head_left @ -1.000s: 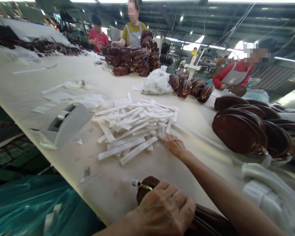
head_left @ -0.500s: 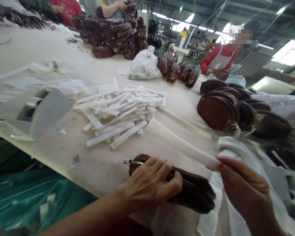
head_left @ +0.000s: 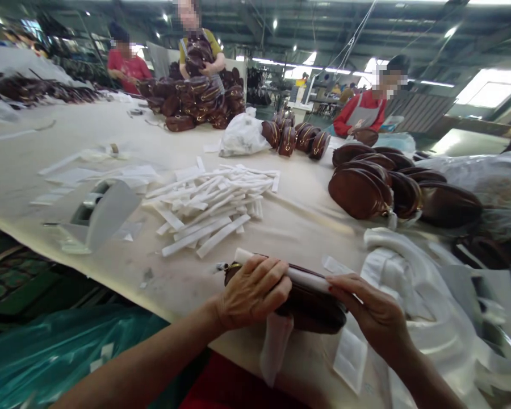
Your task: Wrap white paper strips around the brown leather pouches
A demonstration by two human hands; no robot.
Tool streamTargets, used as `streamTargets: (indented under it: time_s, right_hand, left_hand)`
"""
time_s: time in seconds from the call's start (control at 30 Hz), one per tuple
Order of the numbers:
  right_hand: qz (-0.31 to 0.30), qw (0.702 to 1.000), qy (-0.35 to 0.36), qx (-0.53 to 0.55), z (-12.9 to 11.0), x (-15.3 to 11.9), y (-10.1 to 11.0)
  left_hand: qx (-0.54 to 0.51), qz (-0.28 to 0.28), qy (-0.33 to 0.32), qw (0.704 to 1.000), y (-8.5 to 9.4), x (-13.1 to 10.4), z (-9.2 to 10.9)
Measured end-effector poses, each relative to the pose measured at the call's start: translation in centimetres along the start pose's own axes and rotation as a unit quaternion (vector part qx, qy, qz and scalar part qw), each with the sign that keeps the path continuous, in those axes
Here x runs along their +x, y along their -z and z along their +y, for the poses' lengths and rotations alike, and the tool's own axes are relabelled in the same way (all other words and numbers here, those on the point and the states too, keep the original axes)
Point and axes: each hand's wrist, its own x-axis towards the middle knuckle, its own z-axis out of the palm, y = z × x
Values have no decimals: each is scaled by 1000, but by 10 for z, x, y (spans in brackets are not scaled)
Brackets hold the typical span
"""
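Note:
A dark brown leather bag (head_left: 315, 312) with a gold zipper lies at the table's near edge. A white foam strip (head_left: 309, 279) runs along its top side. My left hand (head_left: 258, 289) is closed over the bag's left part, its fingers pressing on the strip and the leather. My right hand (head_left: 368, 307) pinches the strip's right end between thumb and fingers, at the bag's right end. Beyond the bag is a loose pile of white strips (head_left: 213, 201). A translucent white piece (head_left: 276, 346) hangs below the bag.
Round brown bags (head_left: 360, 190) are stacked at right, by white rolled material (head_left: 396, 272). A tape dispenser (head_left: 96, 216) stands at left. More bags (head_left: 196, 99) and a white plastic bag (head_left: 243, 133) are farther back. Three people stand around the table's far side.
My right hand has brought the white strip left and down onto the bag's top. My left hand now presses on the strip too. The camera view has shifted, showing more of the background people.

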Motion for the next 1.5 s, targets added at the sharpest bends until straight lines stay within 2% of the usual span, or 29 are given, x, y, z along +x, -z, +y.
streamTargets:
  time_s: [0.07,0.17,0.37,0.47,0.57,0.63,0.7,0.8,0.87,1.0,1.1,1.23,1.37,1.5]
  right_hand:
    - [3,1000,22,-19,0,-2,-1]
    - [6,997,58,-53,1,-5,-4]
    - [49,992,55,-100,9,-19,-9]
    - [55,990,65,-115,8,-30,-13]
    - [52,988,70,-128,4,-39,-19]
    - [59,990,43,-122,7,-46,-21]
    - [96,988,-25,-119,18,-55,-20]
    - [149,960,-143,-188,46,-73,-11]
    - [132,932,-206,-269,63,-83,-4]
    - [28,873,-300,-383,78,-86,5]
    - [-4,857,-314,-407,82,-77,7]
    - [-1,866,-302,-399,90,-70,12]
    - [26,876,-280,-393,95,-75,21]
    - [81,882,-246,-395,89,-87,31]
  left_hand:
    - [3,0,-5,1000,1,2,-2]
    - [6,-29,6,1000,3,8,-2]
    - [-87,-74,89,989,5,22,-2]
    - [-87,-83,74,990,2,24,-6]
    - [-97,-65,36,993,-4,20,-12]
    - [-102,-44,26,993,-6,17,-15]
    - [-108,-33,27,993,-8,15,-17]
    - [-117,-28,35,992,-8,14,-18]
    - [-126,-24,30,991,-9,15,-19]
    - [-127,-11,20,992,-10,15,-20]
    - [-125,-13,21,992,-11,14,-21]
    - [-119,-18,23,992,-10,14,-21]
    - [-132,-15,30,991,-10,12,-21]
    - [-151,-9,49,987,-17,2,-25]
